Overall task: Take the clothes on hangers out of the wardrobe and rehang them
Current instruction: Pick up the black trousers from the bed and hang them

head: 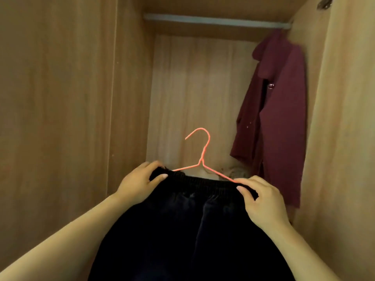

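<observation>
Up inside the wardrobe [60, 98], only one thing on the rail [213, 20]: maroon shirt [280, 118], way over at the right end, draped close to the right wall. Loads of bare rail to its left, so the middle and left of the box wide open. Down at the bottom, behind the hanger, some pale crumpled stuff, can't tell what.

Out front, well below the rail: black pants [192, 230] on an orange wire hanger [203, 157], waistband stretched along its shoulders. Hook upright, tip pointing left, touching nothing.

Left grip [140, 179] pinching the waistband's left end, thumb on the front, fingers curled over the top. Right grip [261, 197] pinching the right end, right at the wire. Pants hanging down between both forearms, cut off by the bottom edge of view. Left wall panel near the left arm, not touching.
</observation>
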A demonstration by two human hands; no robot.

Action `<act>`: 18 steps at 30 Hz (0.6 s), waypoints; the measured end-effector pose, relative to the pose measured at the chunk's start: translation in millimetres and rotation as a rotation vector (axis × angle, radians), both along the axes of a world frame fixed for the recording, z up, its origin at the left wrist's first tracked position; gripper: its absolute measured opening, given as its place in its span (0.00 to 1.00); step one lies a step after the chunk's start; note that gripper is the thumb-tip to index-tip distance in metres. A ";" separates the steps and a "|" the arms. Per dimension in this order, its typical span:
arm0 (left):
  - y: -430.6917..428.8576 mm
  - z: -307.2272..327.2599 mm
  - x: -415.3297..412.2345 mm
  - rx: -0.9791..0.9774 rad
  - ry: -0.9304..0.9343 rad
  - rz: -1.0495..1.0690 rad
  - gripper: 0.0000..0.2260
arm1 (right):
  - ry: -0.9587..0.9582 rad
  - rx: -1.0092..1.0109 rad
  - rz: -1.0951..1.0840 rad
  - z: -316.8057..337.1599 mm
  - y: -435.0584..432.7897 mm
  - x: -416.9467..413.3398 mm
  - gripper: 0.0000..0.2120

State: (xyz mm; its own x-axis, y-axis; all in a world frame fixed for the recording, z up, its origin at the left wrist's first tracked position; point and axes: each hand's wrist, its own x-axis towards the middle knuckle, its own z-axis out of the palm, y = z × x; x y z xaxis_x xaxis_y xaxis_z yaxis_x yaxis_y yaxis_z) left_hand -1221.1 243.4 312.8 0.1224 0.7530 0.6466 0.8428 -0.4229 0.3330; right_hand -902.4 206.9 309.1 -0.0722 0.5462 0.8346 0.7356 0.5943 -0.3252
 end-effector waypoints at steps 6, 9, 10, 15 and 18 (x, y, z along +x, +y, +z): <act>107.7 90.6 -11.9 0.186 -0.082 0.155 0.17 | 0.002 0.139 0.028 102.9 132.5 -13.7 0.08; 150.3 141.3 -18.4 0.260 -0.040 0.240 0.14 | 0.006 0.185 0.037 148.9 187.2 -25.0 0.07; 163.5 157.3 -21.4 0.285 -0.028 0.262 0.14 | 0.013 0.200 0.030 163.5 203.1 -29.4 0.07; 228.3 220.9 -35.5 0.368 -0.005 0.358 0.15 | 0.046 0.294 -0.080 227.3 269.3 -52.6 0.07; 266.3 245.7 -50.9 0.386 -0.004 0.433 0.20 | 0.029 0.338 -0.192 254.2 305.4 -69.4 0.07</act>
State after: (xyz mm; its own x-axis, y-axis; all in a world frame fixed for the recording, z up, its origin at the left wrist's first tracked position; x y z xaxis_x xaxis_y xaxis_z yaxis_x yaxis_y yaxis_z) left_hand -1272.0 509.7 558.5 -0.1476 0.4436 0.8840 0.9650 -0.1312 0.2270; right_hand -971.8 512.3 563.2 0.0310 0.2414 0.9699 0.8371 0.5241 -0.1572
